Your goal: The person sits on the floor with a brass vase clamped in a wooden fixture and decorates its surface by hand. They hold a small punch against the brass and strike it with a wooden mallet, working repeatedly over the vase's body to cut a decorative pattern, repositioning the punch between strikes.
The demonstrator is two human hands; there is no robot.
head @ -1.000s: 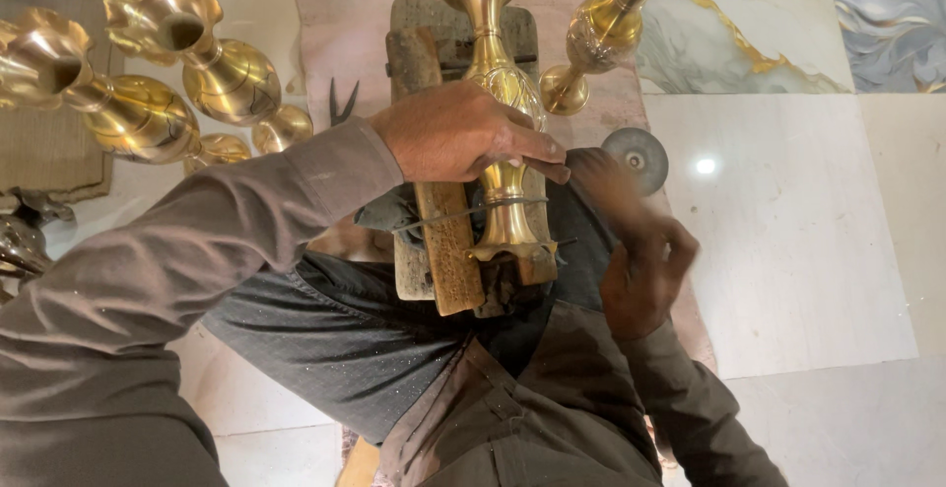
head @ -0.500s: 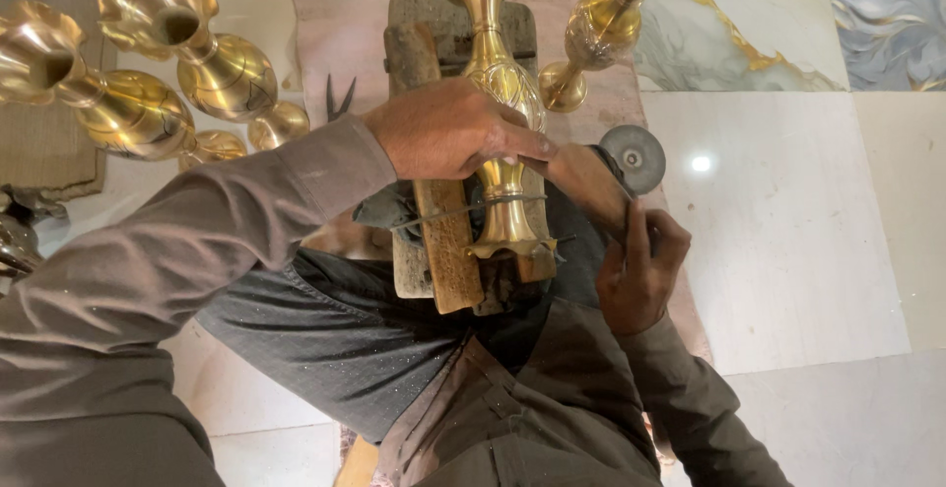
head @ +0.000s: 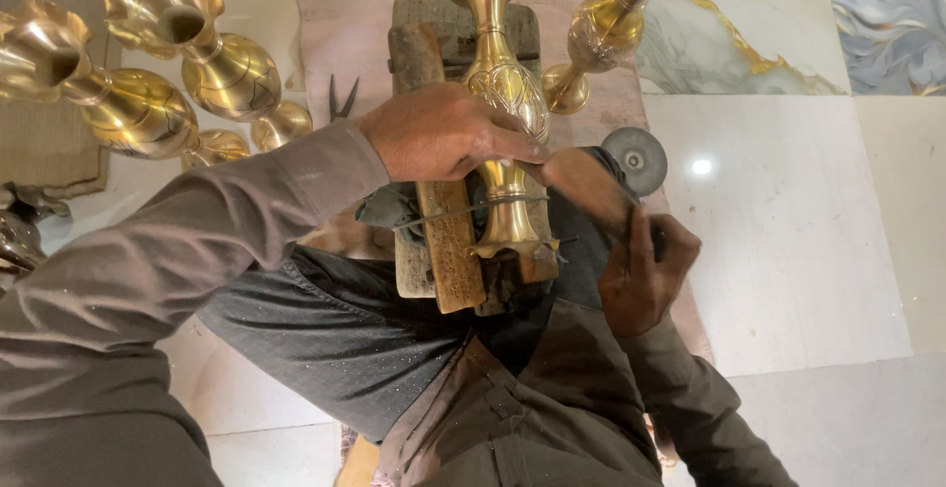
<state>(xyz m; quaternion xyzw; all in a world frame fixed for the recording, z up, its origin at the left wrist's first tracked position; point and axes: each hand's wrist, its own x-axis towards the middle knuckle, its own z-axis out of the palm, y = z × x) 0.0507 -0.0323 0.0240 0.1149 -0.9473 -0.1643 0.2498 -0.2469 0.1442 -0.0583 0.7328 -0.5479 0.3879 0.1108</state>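
Observation:
A tall brass vase (head: 498, 73) lies lengthwise on a wooden block (head: 448, 250) over my lap, its foot towards me. My left hand (head: 439, 132) grips the vase at its engraved belly, pressing it onto the block. My right hand (head: 641, 275) is closed around the wooden handle (head: 591, 181) of a file. Its thin metal blade (head: 463, 213) runs crosswise over the vase's narrow stem just above the foot. Dark cloth lies under the blade to the left of the stem.
Two fluted brass vases (head: 148, 112) (head: 222, 58) lie on the floor at the left, another brass vase (head: 611, 24) at the upper right. A grey round disc (head: 634, 160) sits by the file handle. Small scissors (head: 340, 101) lie left of the block. Marble tiles stretch to the right.
My right hand and the file have shifted slightly towards me along the vase's stem. My left hand keeps its hold on the vase.

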